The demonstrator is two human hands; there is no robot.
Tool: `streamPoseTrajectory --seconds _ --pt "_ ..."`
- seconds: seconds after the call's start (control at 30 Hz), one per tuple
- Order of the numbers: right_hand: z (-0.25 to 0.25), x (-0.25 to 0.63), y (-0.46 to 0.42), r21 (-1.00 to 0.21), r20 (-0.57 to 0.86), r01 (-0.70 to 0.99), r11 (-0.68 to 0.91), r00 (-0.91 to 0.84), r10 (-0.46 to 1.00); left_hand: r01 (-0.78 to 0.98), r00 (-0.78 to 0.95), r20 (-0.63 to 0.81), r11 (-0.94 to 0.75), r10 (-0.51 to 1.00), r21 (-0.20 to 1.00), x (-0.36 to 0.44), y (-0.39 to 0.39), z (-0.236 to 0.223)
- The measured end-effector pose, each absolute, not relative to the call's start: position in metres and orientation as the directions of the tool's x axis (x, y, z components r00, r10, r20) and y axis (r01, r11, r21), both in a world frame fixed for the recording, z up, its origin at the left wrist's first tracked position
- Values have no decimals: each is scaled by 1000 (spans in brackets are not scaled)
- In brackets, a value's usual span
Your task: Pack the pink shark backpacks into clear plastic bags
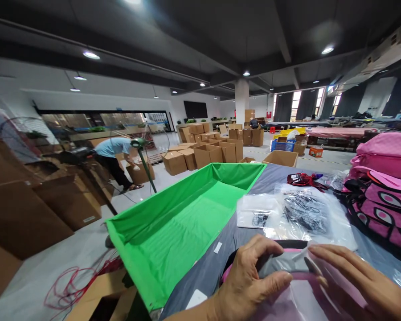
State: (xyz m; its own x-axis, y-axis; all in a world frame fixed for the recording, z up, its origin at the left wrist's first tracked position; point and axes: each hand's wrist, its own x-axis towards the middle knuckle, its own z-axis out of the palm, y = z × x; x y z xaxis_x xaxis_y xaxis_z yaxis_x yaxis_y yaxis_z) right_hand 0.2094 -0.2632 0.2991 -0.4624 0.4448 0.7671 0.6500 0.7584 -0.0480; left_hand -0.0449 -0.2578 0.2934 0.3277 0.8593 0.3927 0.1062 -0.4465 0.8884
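A pink bag with dark edging lies at the table's near edge, partly covered by a clear plastic bag. My left hand is closed around the plastic's left side, thumb and fingers curled over a grey part. On the other side, my right hand grips the plastic, its fingers stretched along the top and its thumb seen dimly through the film. My palms and the lower part of the pink bag are partly hidden. Just beyond my hands lie flat clear plastic bags with black print.
A long green fabric trough runs along the table's left side. Pink backpacks are piled at right. A red package lies behind the plastic bags. Cardboard boxes stand on the floor, where a person bends over one.
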Motion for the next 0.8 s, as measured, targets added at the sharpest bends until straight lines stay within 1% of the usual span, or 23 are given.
streamPoseTrajectory --seconds 0.07,0.17,0.23,0.3,0.37,0.43,0.47,0.5,0.53,0.6,0.63,0.67,0.7,0.8 --pt "310 200 -258 -69 734 631 773 -493 468 134 363 347 -416 865 899 -46 -258 299" --pt "318 196 -253 -161 600 622 766 -555 577 140 393 271 -348 879 927 -46 -259 306" --pt "321 200 -251 -220 526 629 746 -567 634 126 411 212 -286 887 950 -46 -261 308" --pt "324 205 -250 -249 479 629 737 -581 658 124 425 150 -221 893 967 -45 -263 308" --pt "330 208 -250 -251 467 617 746 -598 651 116 417 122 -186 901 976 -44 -264 308" --pt "334 209 -250 -227 483 590 775 -623 616 97 410 120 -174 904 980 -43 -264 307" --pt "335 207 -251 -193 508 578 793 -632 585 90 403 132 -183 906 979 -43 -263 307" --pt "334 206 -252 -136 544 563 815 -646 536 89 395 153 -204 906 975 -43 -263 306" --pt "332 204 -253 -53 581 545 836 -664 470 97 387 177 -230 905 968 -43 -262 306" --pt "324 201 -255 126 637 512 850 -698 326 144 375 225 -296 899 944 -43 -262 306" --pt "319 201 -255 187 657 495 849 -705 267 176 370 254 -336 893 925 -43 -262 305" --pt "313 201 -255 211 669 485 849 -704 236 203 370 284 -375 885 904 -43 -262 305" --pt "308 201 -255 197 677 483 853 -697 238 223 374 311 -410 874 884 -43 -262 304" --pt "298 203 -252 75 694 521 850 -640 331 242 379 381 -487 844 839 -43 -262 302"
